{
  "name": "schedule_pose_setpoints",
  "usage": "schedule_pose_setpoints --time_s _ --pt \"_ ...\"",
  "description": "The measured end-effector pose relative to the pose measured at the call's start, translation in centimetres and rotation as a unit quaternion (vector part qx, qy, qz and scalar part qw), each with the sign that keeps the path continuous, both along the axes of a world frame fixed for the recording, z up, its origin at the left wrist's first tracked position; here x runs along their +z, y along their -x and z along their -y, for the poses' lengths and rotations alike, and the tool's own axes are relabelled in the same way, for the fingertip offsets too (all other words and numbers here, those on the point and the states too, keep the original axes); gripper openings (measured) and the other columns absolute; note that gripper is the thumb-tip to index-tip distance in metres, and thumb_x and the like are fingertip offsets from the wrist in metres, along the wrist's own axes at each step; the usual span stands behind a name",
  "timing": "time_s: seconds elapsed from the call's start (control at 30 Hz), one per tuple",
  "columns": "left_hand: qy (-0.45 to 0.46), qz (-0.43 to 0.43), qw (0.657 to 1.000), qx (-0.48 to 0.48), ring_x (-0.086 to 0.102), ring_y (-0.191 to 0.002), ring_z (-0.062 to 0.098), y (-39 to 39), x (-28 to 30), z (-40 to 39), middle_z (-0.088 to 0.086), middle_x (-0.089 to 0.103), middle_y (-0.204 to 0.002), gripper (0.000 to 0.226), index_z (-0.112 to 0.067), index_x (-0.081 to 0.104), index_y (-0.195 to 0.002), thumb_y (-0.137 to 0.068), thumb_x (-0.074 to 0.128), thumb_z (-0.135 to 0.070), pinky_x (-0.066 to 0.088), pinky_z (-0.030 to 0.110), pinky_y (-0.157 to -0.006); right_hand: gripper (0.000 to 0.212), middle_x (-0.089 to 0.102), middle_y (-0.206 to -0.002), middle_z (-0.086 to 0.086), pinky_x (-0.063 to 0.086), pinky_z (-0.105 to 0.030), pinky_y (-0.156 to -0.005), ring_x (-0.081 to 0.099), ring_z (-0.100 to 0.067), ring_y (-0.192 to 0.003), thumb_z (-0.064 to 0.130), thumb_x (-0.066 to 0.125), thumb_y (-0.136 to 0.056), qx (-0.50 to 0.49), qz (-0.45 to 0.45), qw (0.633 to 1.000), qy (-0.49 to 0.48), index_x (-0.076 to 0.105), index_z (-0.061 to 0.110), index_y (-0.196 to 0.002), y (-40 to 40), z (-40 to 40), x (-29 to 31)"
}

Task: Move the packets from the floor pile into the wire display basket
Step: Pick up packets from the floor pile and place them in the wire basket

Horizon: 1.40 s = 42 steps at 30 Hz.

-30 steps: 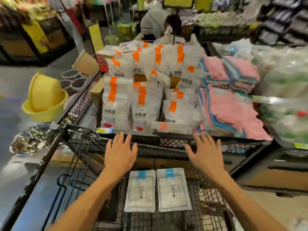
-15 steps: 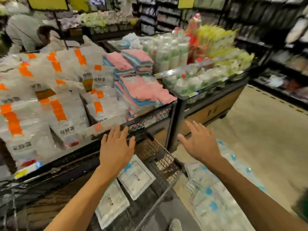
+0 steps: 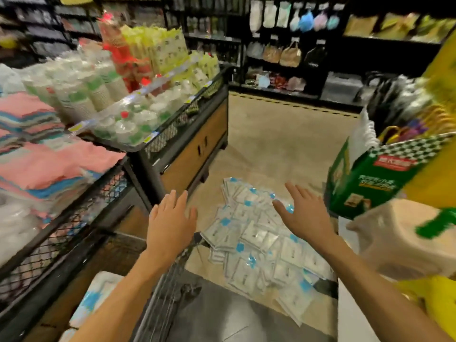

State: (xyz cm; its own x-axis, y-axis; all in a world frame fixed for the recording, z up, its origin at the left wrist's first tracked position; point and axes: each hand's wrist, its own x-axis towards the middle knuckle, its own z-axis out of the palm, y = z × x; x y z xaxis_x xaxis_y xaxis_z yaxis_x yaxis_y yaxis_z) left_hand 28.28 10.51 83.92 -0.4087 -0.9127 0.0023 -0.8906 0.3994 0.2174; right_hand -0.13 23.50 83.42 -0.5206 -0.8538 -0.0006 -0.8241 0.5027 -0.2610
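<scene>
Landmark: a pile of packets (image 3: 261, 240) lay on the tan floor (image 3: 278, 144), white pouches with blue tabs, heaped and overlapping. All places below were told relative to this pile.

Left hand: the left hand (image 3: 170, 224) hovered just left of the pile, palm down, fingers straight and close together. Its grip was wide and held nothing.

Right hand: the right hand (image 3: 304, 213) hovered over the pile's right upper part, palm down, fingers spread. Its grip was wide and held nothing; whether it touched a packet could not be told.

Wire display basket: the wire display basket (image 3: 167, 290) stood left of the pile and nearer the viewer, its dark wire rim under the left forearm.

Packets already moved: left of the pile, at the lower left edge of the view, at least one packet in the basket (image 3: 91, 299) showed white with a blue mark. How many lay there was hidden by the left arm.

Packets left: many remained in the pile, too tangled to count.

Progress: judged early; most of the work seemed left, with no packet in either hand.

Nearby: a green box (image 3: 370, 183) stood right of the pile; pink cloths (image 3: 49, 166) lay on a display surface far left of it.
</scene>
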Motion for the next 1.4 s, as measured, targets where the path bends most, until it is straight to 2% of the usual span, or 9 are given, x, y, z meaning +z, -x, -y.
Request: schedule_pose_setpoints --time_s 0.17,0.27,0.53,0.67,0.8,0.9,1.0,1.17,1.4 --pt "-0.012 0.012 0.998 -0.058 0.038 -0.146 0.026 10.4 -1.3 -1.2 0.007 0.04 -0.158 0.056 -0.017 0.039 -0.154 -0.106 0.038 -0.046 0.032 0.045 -0.118 0.074 0.037 -0.164 -0.002 0.019 -0.053 -0.123 0.032 -0.028 -0.151 0.067 0.039 -0.101 -0.071 0.007 0.997 -0.01 0.03 0.025 -0.16 8.9 -4.7 -1.8" --pt "-0.037 0.009 0.996 -0.083 0.041 -0.143 0.027 15.4 -2.8 -1.5 0.008 0.041 -0.157 0.056 -0.017 0.038 -0.154 -0.106 0.04 -0.045 0.033 0.043 -0.116 0.076 0.035 -0.165 -0.004 0.023 -0.051 -0.125 0.031 -0.028 -0.152 0.069 0.037 -0.099 -0.104 0.008 0.994 -0.026 0.03 0.025 -0.16 13.7 -7.0 -3.3" --pt "-0.075 0.023 0.986 -0.148 0.042 -0.143 0.029 22.2 -7.0 -0.5 0.009 0.041 -0.159 0.058 -0.017 0.036 -0.156 -0.106 0.038 -0.047 0.033 0.046 -0.116 0.074 0.035 -0.165 -0.005 0.021 -0.056 -0.123 0.031 -0.028 -0.152 0.067 0.041 -0.099 -0.189 0.034 0.981 -0.04 0.033 0.025 -0.16 20.2 -11.2 -7.2" --pt "-0.101 0.042 0.978 -0.179 0.046 -0.137 0.029 24.2 -11.2 2.3 0.01 0.048 -0.152 0.077 -0.024 0.036 -0.153 -0.098 0.012 -0.07 0.043 0.052 -0.11 0.075 0.034 -0.166 -0.006 0.021 -0.053 -0.124 0.031 -0.028 -0.152 0.066 0.044 -0.1 -0.235 0.052 0.968 -0.076 0.031 0.023 -0.16 21.1 -11.3 -10.1" --pt "-0.142 0.071 0.966 -0.204 0.042 -0.142 0.031 26.3 -15.3 4.3 0.011 0.042 -0.158 0.072 -0.022 0.032 -0.158 -0.1 0.02 -0.062 0.04 0.052 -0.113 0.08 0.042 -0.161 -0.01 0.034 -0.052 -0.119 0.039 -0.032 -0.147 0.071 0.038 -0.096 -0.265 0.069 0.956 -0.105 0.038 0.018 -0.157 21.0 -11.2 -13.4" --pt "-0.167 0.088 0.955 -0.229 0.031 -0.151 0.029 28.1 -18.4 5.6 0.012 0.032 -0.164 0.067 -0.019 0.029 -0.16 -0.104 0.035 -0.053 0.031 0.05 -0.121 0.082 0.042 -0.161 -0.012 0.032 -0.052 -0.12 0.038 -0.034 -0.147 0.071 0.04 -0.095 -0.306 0.095 0.941 -0.112 0.038 0.017 -0.157 20.5 -10.7 -16.1" --pt "-0.19 0.109 0.945 -0.244 0.023 -0.154 0.026 30.3 -22.0 6.9 0.008 0.022 -0.168 0.067 -0.022 0.021 -0.162 -0.105 0.038 -0.051 0.022 0.047 -0.125 0.085 0.04 -0.161 -0.014 0.032 -0.053 -0.12 0.037 -0.035 -0.148 0.071 0.039 -0.095 -0.328 0.108 0.931 -0.117 0.036 0.015 -0.158 20.7 -10.0 -19.2" --pt "-0.204 0.141 0.933 -0.26 0.017 -0.156 0.023 35.1 -31.6 8.2 0.005 0.016 -0.17 0.067 -0.023 0.015 -0.163 -0.105 0.033 -0.052 0.015 0.043 -0.127 0.081 0.033 -0.166 -0.01 0.026 -0.046 -0.125 0.03 -0.032 -0.152 0.064 0.048 -0.098 -0.342 0.148 0.918 -0.136 0.025 0.019 -0.162 22.3 -9.2 -28.3" --pt "-0.2 0.156 0.927 -0.275 0.015 -0.156 0.022 43.0 -51.6 7.1 0.006 0.014 -0.17 0.069 -0.02 0.013 -0.163 -0.105 0.033 -0.052 0.013 0.044 -0.127 0.088 0.017 -0.171 -0.006 0.018 -0.041 -0.127 0.016 -0.026 -0.158 0.07 0.042 -0.095 -0.348 0.195 0.905 -0.146 0.014 0.025 -0.165 28.6 -8.5 -48.5"
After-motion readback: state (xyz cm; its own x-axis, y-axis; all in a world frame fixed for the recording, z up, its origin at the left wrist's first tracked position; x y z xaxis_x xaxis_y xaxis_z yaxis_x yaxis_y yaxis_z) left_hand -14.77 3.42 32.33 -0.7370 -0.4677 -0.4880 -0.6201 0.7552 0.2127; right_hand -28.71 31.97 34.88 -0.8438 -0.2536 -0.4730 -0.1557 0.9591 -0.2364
